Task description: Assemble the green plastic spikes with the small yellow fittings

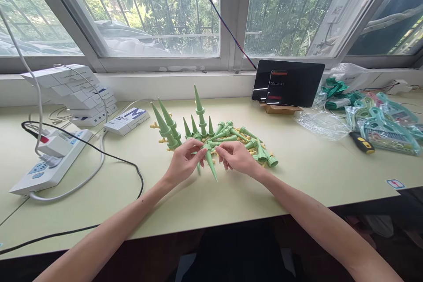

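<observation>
While my left hand [185, 158] pinched a green spike [210, 165], my right hand [237, 156] hung just beside it

The spike was between my two hands, its point slanting down toward me over the pale surface [211, 207]. My left fingers were closed on its wide end, thumb on the near side. On the other side, my right thumb and forefinger were drawn together; whether they pinched anything, I could not tell. A green tip [198, 169] showed below my left fingers.

Beyond my right hand lay a heap of green spikes [228, 133], tangled with yellow pegs. Behind my left hand stood a tall stack [199, 110] of the same green, with shorter spikes about it, and to the left of that leaned a pair of long spikes [160, 119], with a yellow peg [154, 126] jutting out at the side.

Farther left were a small white box [127, 122], a pile of white boxes [86, 97] and a power strip [62, 172]. Toward the window, a tablet [300, 81] leaned above a brown carton [280, 109]. Off to the right, a black-and-yellow handle [362, 143] lay beside bagged teal hangers [380, 119].
</observation>
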Demonstrator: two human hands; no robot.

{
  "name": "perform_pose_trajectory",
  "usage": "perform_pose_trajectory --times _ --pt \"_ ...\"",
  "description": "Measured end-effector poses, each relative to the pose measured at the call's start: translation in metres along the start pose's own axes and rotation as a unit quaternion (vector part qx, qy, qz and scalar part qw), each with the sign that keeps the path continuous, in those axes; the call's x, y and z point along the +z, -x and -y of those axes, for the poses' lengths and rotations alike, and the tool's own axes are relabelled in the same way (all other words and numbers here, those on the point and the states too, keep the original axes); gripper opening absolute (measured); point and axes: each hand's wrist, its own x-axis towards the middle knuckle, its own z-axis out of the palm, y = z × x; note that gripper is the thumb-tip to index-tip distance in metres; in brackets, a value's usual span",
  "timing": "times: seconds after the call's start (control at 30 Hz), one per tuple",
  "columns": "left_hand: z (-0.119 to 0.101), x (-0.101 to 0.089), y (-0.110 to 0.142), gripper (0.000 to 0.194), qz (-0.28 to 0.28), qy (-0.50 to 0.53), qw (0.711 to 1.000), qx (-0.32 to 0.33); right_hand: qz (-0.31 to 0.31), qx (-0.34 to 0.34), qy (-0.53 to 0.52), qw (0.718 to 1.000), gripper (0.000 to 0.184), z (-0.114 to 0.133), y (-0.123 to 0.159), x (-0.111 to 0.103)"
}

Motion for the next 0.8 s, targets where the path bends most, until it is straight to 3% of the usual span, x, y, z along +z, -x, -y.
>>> perform_pose_trajectory --times 0.27,0.57,0.8 --pt "0.0089 -0.001 0.0008 0.013 0.018 -0.005 1.0 0.007 0.005 -0.011 0.025 1.0 0.042 0.0009 0.0008 -0.0002" --pt "0.0033 0.0006 0.0034 0.016 0.063 -0.033 0.997 0.001 0.009 -0.028 0.063 0.998 0.049 -0.0015 0.0009 -0.0003" --pt "0.0027 0.0001 0.0033 0.018 0.051 0.001 0.999 -0.01 0.023 -0.029 0.026 0.999 0.048 -0.0013 0.0002 0.0002"
